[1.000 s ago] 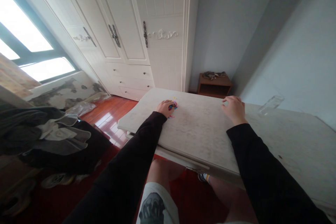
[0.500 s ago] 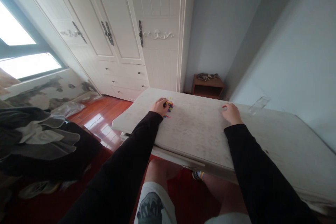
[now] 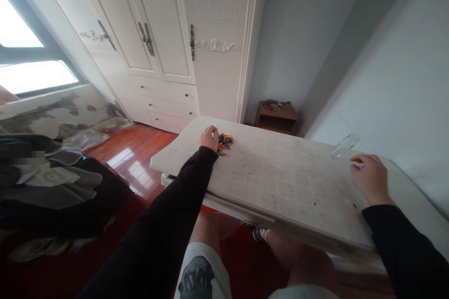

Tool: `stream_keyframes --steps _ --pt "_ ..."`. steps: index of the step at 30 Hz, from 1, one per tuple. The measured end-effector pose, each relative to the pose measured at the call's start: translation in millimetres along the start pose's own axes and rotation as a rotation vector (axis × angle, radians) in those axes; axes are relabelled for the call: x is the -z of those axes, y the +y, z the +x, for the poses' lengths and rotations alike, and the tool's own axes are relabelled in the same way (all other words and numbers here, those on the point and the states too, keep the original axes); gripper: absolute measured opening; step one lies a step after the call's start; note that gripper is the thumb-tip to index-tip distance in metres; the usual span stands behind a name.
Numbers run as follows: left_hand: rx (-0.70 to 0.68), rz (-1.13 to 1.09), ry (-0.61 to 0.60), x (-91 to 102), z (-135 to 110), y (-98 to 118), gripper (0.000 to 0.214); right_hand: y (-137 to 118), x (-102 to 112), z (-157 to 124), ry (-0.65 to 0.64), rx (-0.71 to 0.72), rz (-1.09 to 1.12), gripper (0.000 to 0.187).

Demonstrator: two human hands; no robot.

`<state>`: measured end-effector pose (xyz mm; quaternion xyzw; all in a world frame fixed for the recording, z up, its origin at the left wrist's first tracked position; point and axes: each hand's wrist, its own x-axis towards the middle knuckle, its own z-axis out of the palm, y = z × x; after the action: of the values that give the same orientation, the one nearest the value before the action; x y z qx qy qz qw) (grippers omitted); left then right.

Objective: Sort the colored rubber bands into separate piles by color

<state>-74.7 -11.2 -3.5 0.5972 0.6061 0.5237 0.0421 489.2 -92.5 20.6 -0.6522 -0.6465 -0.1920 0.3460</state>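
A small heap of thin, colourful bands point(image 3: 225, 142) lies on the white table point(image 3: 273, 163), in red, yellow, blue and other colours. Right beside its left edge is my left hand point(image 3: 209, 138), fingers curled together; a tiny pale spot shows at the fingertips, and what they hold, if anything, I cannot make out. My right hand point(image 3: 370, 175) is over the table's right part, closed in a pinch on a small purple and white thing point(image 3: 358, 165) whose kind is too small to tell. Just left of that hand, apart from it, is a clear glass point(image 3: 345, 145).
A white wardrobe point(image 3: 217, 74) with drawers stands behind the table. Farther back is a brown nightstand point(image 3: 278, 114) with a cloth on top. Dark clothing point(image 3: 105, 191) is piled at the left. The grey wall point(image 3: 393, 93) borders the table's right side.
My right hand has moved right across the table to near the glass, and a purple and white thing now shows in it. My left hand has drawn slightly left off the bands.
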Motion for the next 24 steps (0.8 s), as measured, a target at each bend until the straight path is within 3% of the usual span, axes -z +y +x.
stream_keyframes --steps 4,10,16,20,24 --pt "-0.033 0.029 0.034 2.9 2 1 0.023 30 -4 -10 -0.034 -0.119 0.024 0.015" --pt "0.006 0.073 -0.03 2.0 2 0 0.017 32 -18 -16 -0.068 -0.199 0.097 0.014" --pt "-0.066 0.047 0.018 0.9 2 -3 0.015 35 -21 -23 -0.043 -0.235 -0.007 0.011" --pt "-0.032 0.046 -0.022 -1.7 2 -4 0.008 22 -17 -24 0.049 -0.089 -0.072 0.009" --pt "0.015 -0.061 -0.016 2.0 8 -4 0.008 -21 -9 -21 0.092 0.019 -0.064 0.009"
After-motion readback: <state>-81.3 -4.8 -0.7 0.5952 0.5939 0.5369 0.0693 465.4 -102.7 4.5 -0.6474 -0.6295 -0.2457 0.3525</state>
